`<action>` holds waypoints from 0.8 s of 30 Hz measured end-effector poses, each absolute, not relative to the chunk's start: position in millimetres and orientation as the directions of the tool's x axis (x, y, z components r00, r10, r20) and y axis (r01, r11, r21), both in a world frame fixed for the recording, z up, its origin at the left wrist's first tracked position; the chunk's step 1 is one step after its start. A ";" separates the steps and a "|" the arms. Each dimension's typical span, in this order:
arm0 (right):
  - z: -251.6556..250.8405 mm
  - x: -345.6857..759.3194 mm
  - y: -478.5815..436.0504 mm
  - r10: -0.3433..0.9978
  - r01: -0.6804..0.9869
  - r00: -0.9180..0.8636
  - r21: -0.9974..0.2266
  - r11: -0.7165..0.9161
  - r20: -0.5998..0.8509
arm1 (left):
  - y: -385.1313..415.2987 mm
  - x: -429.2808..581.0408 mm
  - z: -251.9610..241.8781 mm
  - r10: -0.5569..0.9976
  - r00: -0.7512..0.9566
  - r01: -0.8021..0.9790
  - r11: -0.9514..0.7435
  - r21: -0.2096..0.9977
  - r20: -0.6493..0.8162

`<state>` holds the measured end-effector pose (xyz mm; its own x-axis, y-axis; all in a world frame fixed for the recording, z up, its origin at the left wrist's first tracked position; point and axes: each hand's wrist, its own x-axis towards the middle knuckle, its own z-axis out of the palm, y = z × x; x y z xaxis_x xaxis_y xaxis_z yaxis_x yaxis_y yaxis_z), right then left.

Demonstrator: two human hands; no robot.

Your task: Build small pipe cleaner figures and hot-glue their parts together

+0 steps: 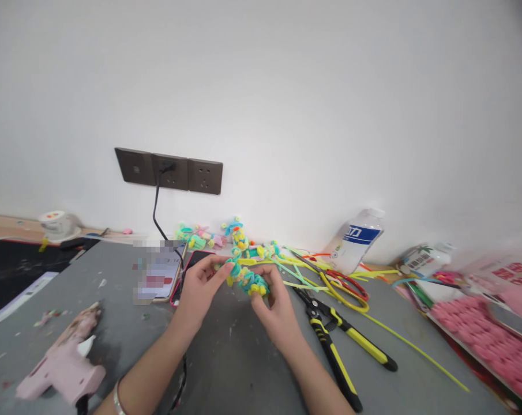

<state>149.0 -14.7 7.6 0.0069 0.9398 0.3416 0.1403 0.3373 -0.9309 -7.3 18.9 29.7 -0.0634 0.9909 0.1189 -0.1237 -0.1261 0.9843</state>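
Between my two hands, above the grey table, is a small figure of twisted pipe cleaners [246,279] in teal, yellow and a little pink. My left hand [203,283] pinches its upper left end between thumb and fingers. At its lower right end, the fingers of my right hand [274,302] close around the teal and yellow part. My fingers cover parts of both ends. Behind it, along the wall, several similar pipe cleaner figures [237,231] stand or lie close together. Loose pipe cleaners [301,276] in green, yellow and red spread out to the right of my right hand.
Yellow-black pliers [330,334] and yellow-handled scissors [342,291] lie at right. A bottle [356,239] leans near the wall. A pink glue gun [66,366] lies front left. A phone [163,276] and black cable [156,210] are left of my hands. Pink woven material [481,328] sits far right.
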 end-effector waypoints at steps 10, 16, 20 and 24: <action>9.1 146.4 -15.8 0.949 0.124 0.005 -0.942 0.313 0.316 | 19.9 -8.6 29.8 0.996 -0.056 -0.140 -0.081 0.987 0.073; 4.3 148.1 -11.7 0.966 -0.002 0.017 -0.966 0.259 0.259 | 20.2 -6.8 26.7 0.999 -0.030 -0.169 -0.048 0.984 0.044; -2.0 150.3 -5.1 0.986 -0.230 -0.003 -0.960 0.159 0.164 | 18.1 -2.8 30.4 1.000 0.027 -0.297 0.005 0.955 0.003; -2.4 150.7 -2.0 0.986 -0.314 0.031 -0.936 0.162 0.161 | 16.8 -1.2 32.6 0.999 0.028 -0.249 0.029 0.968 -0.023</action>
<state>150.7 -2.0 -2.4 0.0306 0.9865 0.1609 -0.3138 0.1623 -0.9355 -1.2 16.8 32.6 0.0276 0.9994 -0.0226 -0.2489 0.0288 0.9681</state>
